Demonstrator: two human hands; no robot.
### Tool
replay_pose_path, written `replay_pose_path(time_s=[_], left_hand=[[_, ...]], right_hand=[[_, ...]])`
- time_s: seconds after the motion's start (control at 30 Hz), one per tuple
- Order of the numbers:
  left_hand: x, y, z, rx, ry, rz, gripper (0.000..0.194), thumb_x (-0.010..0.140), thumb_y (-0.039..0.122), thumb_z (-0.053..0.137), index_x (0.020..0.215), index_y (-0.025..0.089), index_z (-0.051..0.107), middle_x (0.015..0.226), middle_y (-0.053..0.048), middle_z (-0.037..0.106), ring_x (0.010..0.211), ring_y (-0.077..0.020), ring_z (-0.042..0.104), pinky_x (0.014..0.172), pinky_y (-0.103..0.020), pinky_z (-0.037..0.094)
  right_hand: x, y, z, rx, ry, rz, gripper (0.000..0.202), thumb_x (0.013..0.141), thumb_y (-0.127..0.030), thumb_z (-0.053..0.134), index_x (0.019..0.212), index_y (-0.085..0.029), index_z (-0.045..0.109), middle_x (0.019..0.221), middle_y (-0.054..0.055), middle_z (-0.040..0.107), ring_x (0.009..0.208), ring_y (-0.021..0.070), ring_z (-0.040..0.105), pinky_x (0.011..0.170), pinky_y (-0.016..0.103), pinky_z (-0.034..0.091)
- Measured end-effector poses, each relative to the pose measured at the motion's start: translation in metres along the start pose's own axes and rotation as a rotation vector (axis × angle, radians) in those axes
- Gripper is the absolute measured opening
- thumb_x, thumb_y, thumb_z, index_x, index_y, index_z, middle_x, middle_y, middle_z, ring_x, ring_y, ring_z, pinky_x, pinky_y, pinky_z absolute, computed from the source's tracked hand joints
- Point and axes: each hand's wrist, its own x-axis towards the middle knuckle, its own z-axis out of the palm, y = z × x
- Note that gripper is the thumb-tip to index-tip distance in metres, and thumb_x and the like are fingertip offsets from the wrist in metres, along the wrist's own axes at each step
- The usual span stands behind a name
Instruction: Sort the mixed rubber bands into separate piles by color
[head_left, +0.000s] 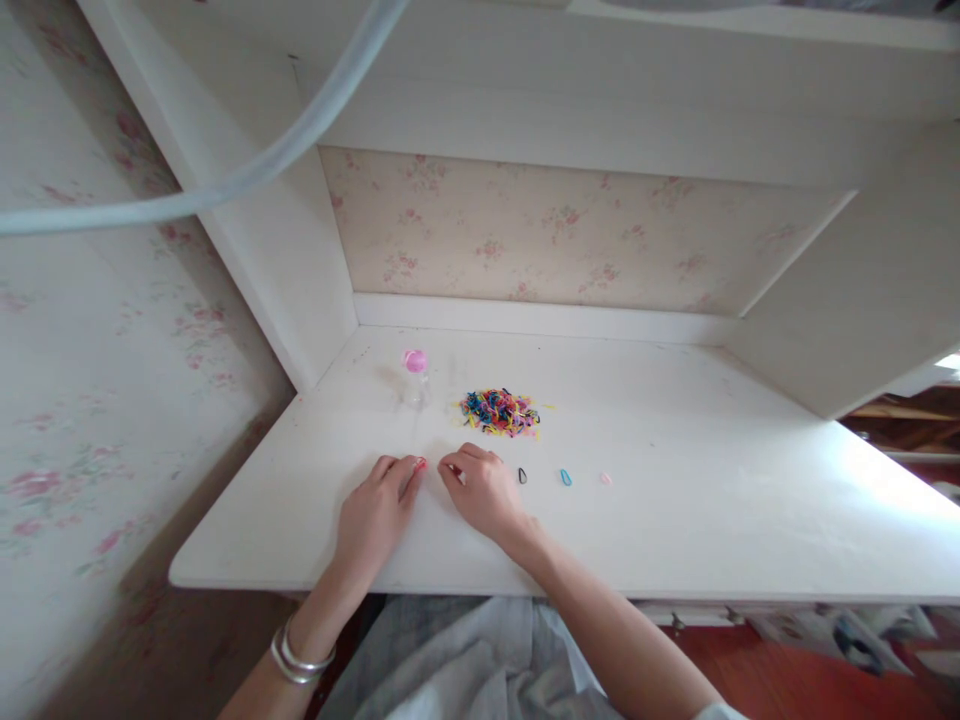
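My left hand [379, 505] rests on the white desk, its thumb and fingers pinched on a small red rubber band [421, 464] that sticks out at the fingertips. Just to the right, my right hand [480, 485] is closed in a pinch close to the tabletop; whether anything is between its fingertips cannot be made out. Behind it lies a loose pile of many-coloured rubber bands [499, 412]. Right of my right hand, a black rubber band [523, 476], a blue rubber band [565, 478] and a pale pink rubber band [606, 479] lie apart in a row.
A small clear container [418, 390] with a pink top stands left of the pile. The white desk [675, 520] has side panels and a shelf [600, 110] overhead. A pale, thick cable or tube [262, 160] crosses the upper left.
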Motion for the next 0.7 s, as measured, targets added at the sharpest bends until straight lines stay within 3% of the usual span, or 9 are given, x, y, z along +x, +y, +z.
replay_pose_path(time_s=[0.13, 0.3, 0.5, 0.7], left_hand=[[0.001, 0.007, 0.0, 0.083, -0.03, 0.017, 0.029, 0.092, 0.039, 0.039, 0.115, 0.036, 0.057, 0.106, 0.001, 0.059, 0.072, -0.0105, 0.061, 0.057, -0.022, 0.039], [0.003, 0.008, 0.003, 0.101, -0.02, 0.028, 0.026, 0.092, 0.037, 0.04, 0.103, 0.033, 0.064, 0.106, 0.002, 0.061, 0.072, -0.0101, 0.061, 0.059, -0.022, 0.04], [0.004, 0.003, 0.005, 0.025, 0.023, 0.075, 0.026, 0.093, 0.032, 0.04, 0.103, 0.028, 0.064, 0.109, 0.002, 0.065, 0.085, -0.0118, 0.063, 0.075, -0.021, 0.044], [0.004, 0.003, 0.007, 0.022, 0.031, 0.09, 0.029, 0.093, 0.034, 0.038, 0.109, 0.028, 0.061, 0.111, 0.001, 0.065, 0.09, -0.0136, 0.062, 0.079, -0.023, 0.045]], right_hand=[[-0.032, 0.021, -0.012, 0.138, 0.046, 0.041, 0.024, 0.091, -0.026, 0.046, 0.088, -0.024, 0.07, 0.082, 0.001, 0.064, 0.071, 0.0095, 0.058, 0.067, 0.019, 0.04], [-0.066, 0.04, -0.016, 0.256, 0.041, 0.066, 0.025, 0.092, -0.027, 0.046, 0.086, -0.023, 0.07, 0.079, 0.001, 0.062, 0.065, 0.0088, 0.055, 0.061, 0.018, 0.04], [-0.071, 0.042, -0.02, 0.326, 0.064, 0.049, 0.024, 0.091, -0.026, 0.046, 0.087, -0.022, 0.07, 0.08, 0.002, 0.062, 0.066, 0.0087, 0.055, 0.061, 0.018, 0.04], [-0.072, 0.04, -0.022, 0.333, 0.08, 0.035, 0.025, 0.091, -0.026, 0.046, 0.087, -0.023, 0.07, 0.08, 0.002, 0.063, 0.067, 0.0089, 0.056, 0.062, 0.018, 0.041]])
